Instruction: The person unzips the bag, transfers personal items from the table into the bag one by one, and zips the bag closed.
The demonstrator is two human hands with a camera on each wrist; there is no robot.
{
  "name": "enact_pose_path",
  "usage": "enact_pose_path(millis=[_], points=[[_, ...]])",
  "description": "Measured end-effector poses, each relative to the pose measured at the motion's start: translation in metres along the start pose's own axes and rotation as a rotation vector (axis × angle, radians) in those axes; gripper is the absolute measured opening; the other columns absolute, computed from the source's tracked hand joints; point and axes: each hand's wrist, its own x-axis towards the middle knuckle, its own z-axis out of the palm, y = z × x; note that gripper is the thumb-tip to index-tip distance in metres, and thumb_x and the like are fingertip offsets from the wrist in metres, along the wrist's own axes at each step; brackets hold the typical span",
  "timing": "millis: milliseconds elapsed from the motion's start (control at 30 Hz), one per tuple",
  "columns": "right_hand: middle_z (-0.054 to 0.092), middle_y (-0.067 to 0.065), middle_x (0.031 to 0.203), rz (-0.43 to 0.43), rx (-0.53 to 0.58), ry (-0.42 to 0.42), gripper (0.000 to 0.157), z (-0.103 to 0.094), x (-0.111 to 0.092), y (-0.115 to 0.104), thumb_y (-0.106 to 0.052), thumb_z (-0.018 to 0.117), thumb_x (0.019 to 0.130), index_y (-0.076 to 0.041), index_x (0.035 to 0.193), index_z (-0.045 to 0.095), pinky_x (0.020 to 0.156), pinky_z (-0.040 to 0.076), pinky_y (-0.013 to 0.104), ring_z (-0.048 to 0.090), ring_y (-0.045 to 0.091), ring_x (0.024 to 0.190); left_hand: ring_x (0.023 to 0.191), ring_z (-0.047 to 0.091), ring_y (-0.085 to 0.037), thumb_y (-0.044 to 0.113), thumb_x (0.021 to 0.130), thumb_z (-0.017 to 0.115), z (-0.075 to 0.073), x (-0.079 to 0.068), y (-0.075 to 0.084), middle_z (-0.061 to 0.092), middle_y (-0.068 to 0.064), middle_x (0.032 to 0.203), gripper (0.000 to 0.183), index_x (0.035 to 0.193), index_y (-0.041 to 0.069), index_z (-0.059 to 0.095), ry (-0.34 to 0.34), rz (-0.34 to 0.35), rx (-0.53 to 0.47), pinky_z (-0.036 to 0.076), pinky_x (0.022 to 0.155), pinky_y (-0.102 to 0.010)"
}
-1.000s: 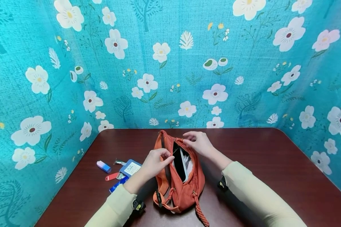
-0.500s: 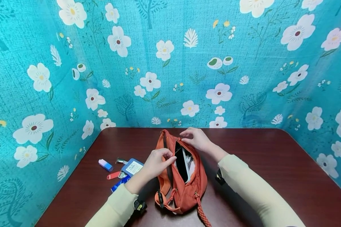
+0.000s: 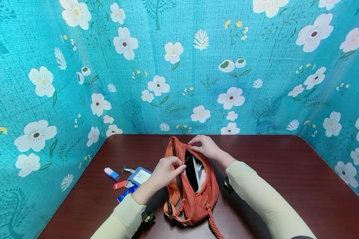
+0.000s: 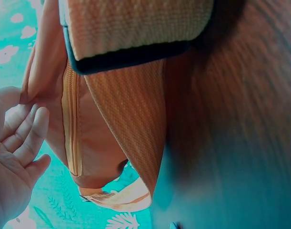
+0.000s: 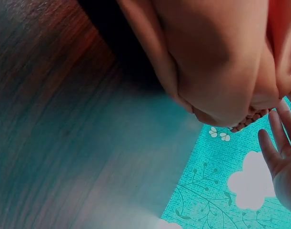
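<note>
An orange-red waist bag (image 3: 201,209) stands on the table with its zipped mouth gaping. Inside it show a phone with a black screen and pale rim (image 3: 192,174) and some whitish items (image 3: 202,172) that I cannot make out. My left hand (image 3: 165,171) pinches the left lip of the mouth between thumb and fingers; the left wrist view shows the cloth bunched there. At the far end of the zip, my right hand (image 3: 206,146) pinches the zipper pull (image 3: 188,146) with thumb and forefinger. Its other fingers (image 5: 280,136) are spread in the right wrist view.
Left of the bag lie a pink-and-blue stick-like item (image 3: 111,174), a red tag (image 3: 120,185), a blue card holder (image 3: 140,176) and a blue packet (image 3: 127,192) partly behind my left forearm. The strap (image 3: 174,192) and a braided cord (image 3: 215,226) hang off the bag. A floral curtain (image 3: 179,83) surrounds the table.
My right hand has shifted slightly left and closed in on the zipper pull at the far end. The left hand keeps its hold on the lip. The whole view has shifted slightly.
</note>
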Motion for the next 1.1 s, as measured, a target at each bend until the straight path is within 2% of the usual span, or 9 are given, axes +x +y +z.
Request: enact_pose_path(millis=[233, 367, 533, 700, 900, 1100], points=[[0.068, 0.002, 0.099, -0.009, -0.042, -0.007, 0.011, 0.004, -0.001, 0.002, -0.011, 0.070, 0.090, -0.009, 0.100, 0.075, 0.083, 0.050, 0.038, 0.060, 0.023, 0.096, 0.073, 0.058, -0.006, 0.016, 0.090, 0.071, 0.002, 0.000, 0.000, 0.061, 0.009, 0.077, 0.009, 0.083, 0.015, 0.066, -0.002, 0.014, 0.008, 0.053, 0.068, -0.040], [0.069, 0.001, 0.095, -0.005, -0.034, 0.027, 0.009, 0.002, -0.003, 0.001, -0.011, 0.070, 0.090, -0.010, 0.097, 0.076, 0.082, 0.050, 0.038, 0.062, 0.021, 0.094, 0.072, 0.058, -0.006, 0.016, 0.090, 0.071, 0.002, -0.001, 0.000, 0.061, 0.009, 0.077, 0.009, 0.083, 0.014, 0.066, 0.001, 0.018, 0.020, 0.053, 0.066, -0.038], [0.071, 0.000, 0.091, -0.044, -0.020, 0.079, 0.009, -0.004, -0.004, -0.001, -0.012, 0.071, 0.090, -0.009, 0.095, 0.077, 0.080, 0.051, 0.037, 0.064, 0.019, 0.090, 0.071, 0.057, -0.004, 0.017, 0.090, 0.071, 0.003, -0.003, -0.002, 0.059, 0.012, 0.075, 0.010, 0.082, 0.017, 0.065, 0.003, -0.003, 0.029, 0.051, 0.064, -0.030], [0.071, -0.003, 0.090, -0.049, -0.021, 0.109, 0.009, -0.010, -0.006, -0.004, -0.015, 0.072, 0.089, -0.011, 0.094, 0.078, 0.077, 0.052, 0.035, 0.065, 0.016, 0.088, 0.070, 0.057, -0.003, 0.024, 0.092, 0.070, -0.001, -0.003, -0.003, 0.061, 0.014, 0.075, 0.011, 0.082, 0.019, 0.067, 0.000, -0.014, 0.018, 0.050, 0.063, -0.029], [0.071, -0.003, 0.091, -0.041, -0.014, 0.122, 0.009, -0.014, -0.009, -0.006, -0.015, 0.072, 0.089, -0.012, 0.095, 0.078, 0.078, 0.051, 0.036, 0.064, 0.017, 0.088, 0.067, 0.053, -0.006, 0.026, 0.093, 0.067, -0.017, 0.013, -0.005, 0.061, 0.013, 0.075, 0.013, 0.083, 0.019, 0.069, 0.034, -0.036, 0.060, 0.047, 0.061, -0.027], [0.070, -0.004, 0.090, -0.034, 0.011, 0.126, 0.009, -0.015, -0.013, -0.007, -0.015, 0.072, 0.089, -0.013, 0.095, 0.078, 0.078, 0.051, 0.036, 0.064, 0.016, 0.088, 0.072, 0.057, -0.010, 0.014, 0.091, 0.069, -0.026, 0.041, -0.020, 0.065, 0.003, 0.085, 0.004, 0.093, 0.010, 0.071, 0.050, -0.015, 0.075, 0.049, 0.065, -0.030]])
